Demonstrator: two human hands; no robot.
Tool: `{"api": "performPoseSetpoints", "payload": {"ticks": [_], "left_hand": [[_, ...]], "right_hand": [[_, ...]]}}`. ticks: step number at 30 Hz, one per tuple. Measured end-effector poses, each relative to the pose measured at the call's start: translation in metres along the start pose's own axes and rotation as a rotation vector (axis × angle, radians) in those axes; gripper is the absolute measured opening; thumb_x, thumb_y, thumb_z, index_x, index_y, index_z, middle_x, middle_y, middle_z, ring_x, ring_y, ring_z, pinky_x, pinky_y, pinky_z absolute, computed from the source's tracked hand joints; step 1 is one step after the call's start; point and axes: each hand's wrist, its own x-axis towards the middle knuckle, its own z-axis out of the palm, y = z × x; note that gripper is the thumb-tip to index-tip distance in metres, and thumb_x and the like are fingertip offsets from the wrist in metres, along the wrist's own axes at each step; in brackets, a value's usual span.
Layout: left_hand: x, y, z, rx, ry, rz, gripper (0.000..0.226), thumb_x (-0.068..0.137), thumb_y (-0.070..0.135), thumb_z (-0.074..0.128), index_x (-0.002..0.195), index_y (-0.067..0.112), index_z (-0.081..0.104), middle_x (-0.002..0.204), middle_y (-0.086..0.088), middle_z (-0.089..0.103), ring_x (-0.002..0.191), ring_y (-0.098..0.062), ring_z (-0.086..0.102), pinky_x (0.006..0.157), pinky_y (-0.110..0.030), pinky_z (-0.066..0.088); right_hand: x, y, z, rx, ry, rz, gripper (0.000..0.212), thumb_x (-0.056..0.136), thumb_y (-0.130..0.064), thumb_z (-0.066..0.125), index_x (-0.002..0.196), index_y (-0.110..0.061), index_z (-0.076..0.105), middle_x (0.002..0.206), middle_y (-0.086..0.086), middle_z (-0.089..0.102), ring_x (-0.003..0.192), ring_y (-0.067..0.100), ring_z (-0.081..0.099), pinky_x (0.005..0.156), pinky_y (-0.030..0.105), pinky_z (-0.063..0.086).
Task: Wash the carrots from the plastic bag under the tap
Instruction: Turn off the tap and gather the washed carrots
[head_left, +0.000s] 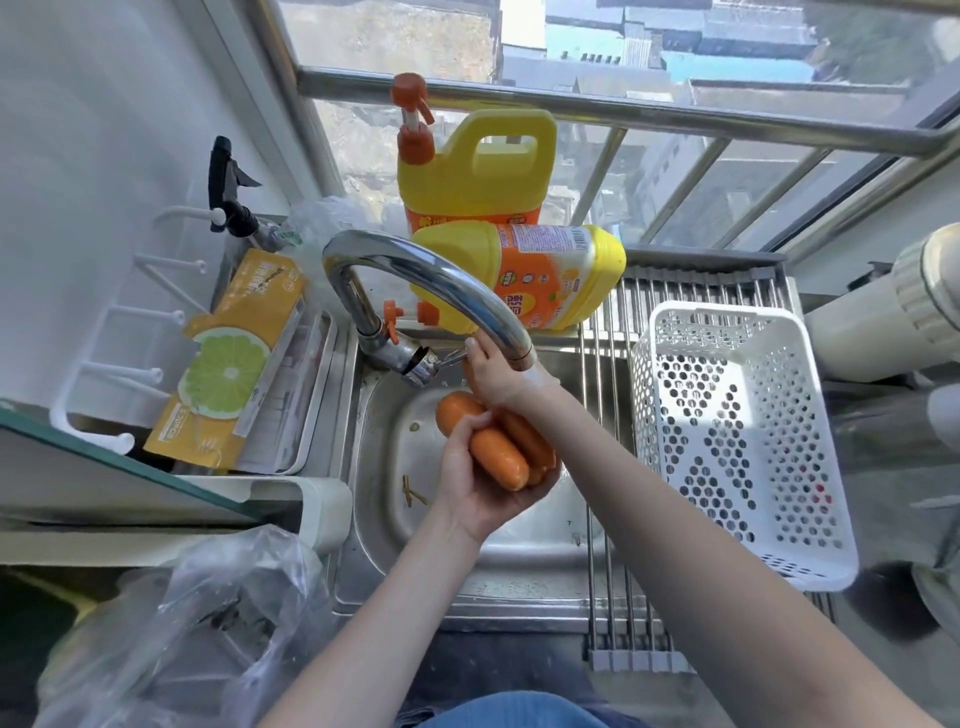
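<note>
Three orange carrots (496, 452) lie bunched in my left hand (480, 483), which grips them palm up over the steel sink (395, 519). Beyond them my right hand (493, 376) reaches to the lever (451, 358) at the base of the chrome tap (415, 270), with its fingers curled on the lever. The tap's spout arches over the right hand. No water is visibly running. A clear plastic bag (208, 613) lies crumpled on the counter at the lower left, away from both hands.
Two yellow detergent jugs, one upright (478, 171) and one lying on its side (524, 275), stand behind the tap. A white perforated basket (727, 436) rests on a roll-up rack (608, 519) right of the basin. A lemon-printed box (228, 364) sits in a tray at left.
</note>
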Motion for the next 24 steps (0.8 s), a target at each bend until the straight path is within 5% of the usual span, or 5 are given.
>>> {"api": "performPoseSetpoints", "payload": {"ticks": [6, 15, 18, 21, 24], "left_hand": [[0.003, 0.003, -0.003, -0.051, 0.005, -0.024, 0.044, 0.069, 0.029, 0.061, 0.105, 0.003, 0.060, 0.091, -0.021, 0.070, 0.092, -0.034, 0.060, 0.069, -0.046, 0.057], [0.004, 0.019, -0.007, -0.024, 0.049, 0.000, 0.044, 0.066, 0.032, 0.058, 0.101, 0.004, 0.061, 0.084, -0.018, 0.070, 0.082, -0.030, 0.063, 0.067, -0.039, 0.057], [0.005, 0.029, -0.007, -0.059, -0.004, 0.033, 0.048, 0.067, 0.035, 0.057, 0.105, 0.006, 0.061, 0.087, -0.017, 0.071, 0.075, -0.030, 0.070, 0.070, -0.037, 0.057], [0.006, 0.036, -0.005, -0.092, -0.039, 0.042, 0.059, 0.068, 0.036, 0.061, 0.120, 0.009, 0.057, 0.100, -0.017, 0.069, 0.086, -0.030, 0.069, 0.077, -0.039, 0.056], [0.007, 0.035, -0.007, -0.078, -0.033, 0.040, 0.058, 0.069, 0.036, 0.061, 0.120, 0.010, 0.056, 0.099, -0.017, 0.069, 0.091, -0.029, 0.064, 0.080, -0.041, 0.054]], "right_hand": [[0.010, 0.008, 0.011, 0.011, -0.033, -0.054, 0.044, 0.078, -0.072, 0.035, 0.100, -0.036, 0.048, 0.119, 0.006, 0.060, 0.112, 0.028, 0.058, 0.096, 0.045, 0.047], [0.015, 0.004, 0.025, 0.104, 0.072, -0.066, 0.040, 0.095, -0.060, 0.035, 0.123, -0.036, 0.053, 0.121, -0.010, 0.055, 0.113, 0.008, 0.047, 0.091, 0.026, 0.034], [0.060, 0.037, 0.061, -0.015, -0.010, -0.107, 0.056, 0.083, -0.076, 0.033, 0.119, -0.038, 0.055, 0.111, -0.019, 0.061, 0.109, 0.006, 0.057, 0.087, 0.025, 0.046], [0.074, 0.024, 0.061, 0.146, -0.010, 0.024, 0.049, 0.082, -0.070, 0.037, 0.099, -0.028, 0.056, 0.073, -0.018, 0.056, 0.064, -0.001, 0.062, 0.049, 0.008, 0.037], [0.032, -0.016, 0.029, 0.158, 0.122, -0.082, 0.035, 0.098, -0.047, 0.038, 0.099, -0.016, 0.055, 0.074, -0.006, 0.053, 0.060, 0.003, 0.052, 0.053, 0.014, 0.035]]}}
